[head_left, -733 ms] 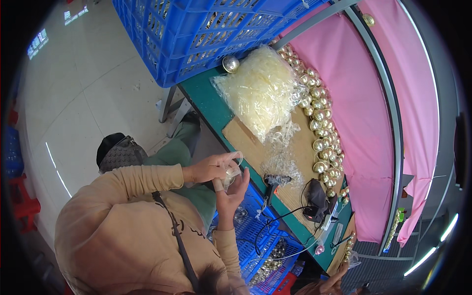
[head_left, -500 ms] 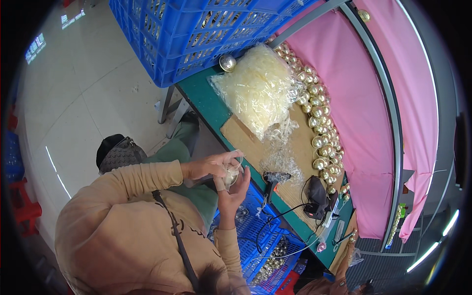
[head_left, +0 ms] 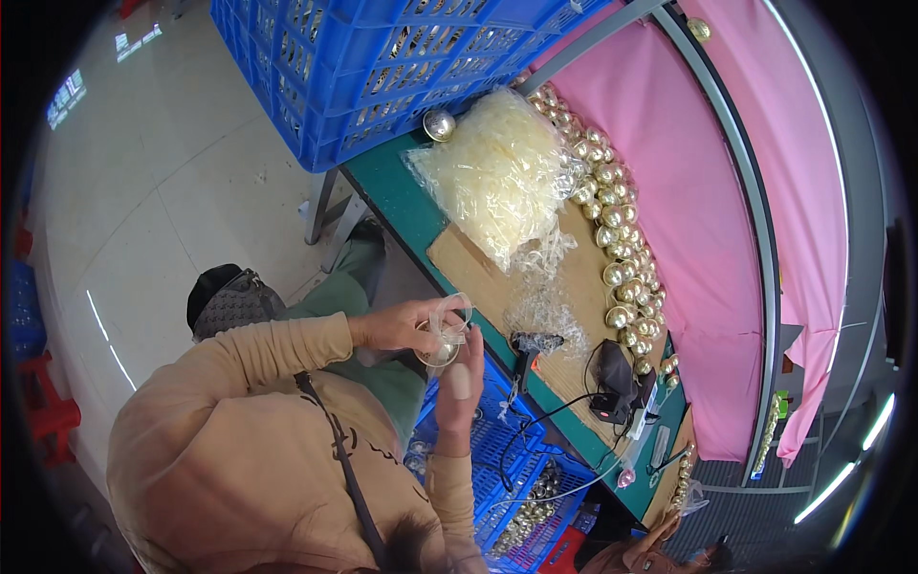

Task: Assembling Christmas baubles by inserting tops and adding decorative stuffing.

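Observation:
Over the table's near edge, my left hand (head_left: 394, 325) grips a shiny, pale-gold round piece (head_left: 440, 354) that looks like a bauble or small cup. A looped clear plastic strip (head_left: 448, 308) stands up from it by my left fingers. My right hand (head_left: 459, 387) is beside the round piece, its fingers stretched upward and the thumb lifted away; a pale cover shows on one digit. Fingertips of the right hand are near or touching the strip, partly hidden. Ahead lies a clear bag (head_left: 497, 172) full of yellowish translucent pieces.
Many gold round pieces (head_left: 622, 230) line the pink cloth (head_left: 688, 220). A blue crate (head_left: 325, 86) stands at the far left of the green table (head_left: 397, 206). A black corded device (head_left: 612, 383) lies right; blue baskets (head_left: 492, 450) sit below. Another person's hand (head_left: 665, 526) is lower right.
My right hand has loosened from around the round piece and dropped slightly, its fingers straighter. The round piece has tilted and shows more below my left hand. The other person's arm has shifted.

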Tool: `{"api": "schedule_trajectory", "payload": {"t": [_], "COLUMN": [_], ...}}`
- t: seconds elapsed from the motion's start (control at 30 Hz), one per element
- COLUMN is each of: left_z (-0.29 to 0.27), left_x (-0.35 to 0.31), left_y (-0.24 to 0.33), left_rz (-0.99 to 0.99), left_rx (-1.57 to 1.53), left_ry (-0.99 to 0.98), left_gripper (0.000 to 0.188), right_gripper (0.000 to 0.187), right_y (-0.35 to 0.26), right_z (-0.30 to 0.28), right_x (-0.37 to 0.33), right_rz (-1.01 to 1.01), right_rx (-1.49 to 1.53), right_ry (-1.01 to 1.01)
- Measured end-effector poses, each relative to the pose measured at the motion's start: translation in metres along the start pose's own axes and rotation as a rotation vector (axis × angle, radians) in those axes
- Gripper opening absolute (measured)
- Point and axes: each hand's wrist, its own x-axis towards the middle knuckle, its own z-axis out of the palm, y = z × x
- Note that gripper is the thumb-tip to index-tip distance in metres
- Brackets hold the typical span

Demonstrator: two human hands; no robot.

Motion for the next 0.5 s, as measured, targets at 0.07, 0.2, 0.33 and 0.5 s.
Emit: {"api": "schedule_trajectory", "payload": {"t": [0.07,0.2,0.33,0.5], "left_z": [-0.001,-0.001,-0.007,-0.012], "left_x": [0.0,-0.001,-0.002,-0.006], "left_y": [0.0,0.002,0.0,-0.001], "left_rz": [-0.001,-0.044,-0.067,-0.076], "left_rx": [0.019,-0.003,-0.007,-0.068], "left_ry": [-0.01,-0.022,-0.044,-0.117], "left_gripper": [0.076,0.075,0.075,0.079], "right_gripper": [0.069,0.06,0.056,0.057], "right_y": [-0.003,-0.004,-0.005,-0.002], "right_z": [-0.004,0.005,0.007,0.004], "right_x": [0.0,0.004,0.008,0.008], "right_rz": [0.097,0.173,0.197,0.165], "right_rx": [0.232,-0.149,-0.268,-0.299], "right_ry": [0.047,0.177,0.182,0.171]}}
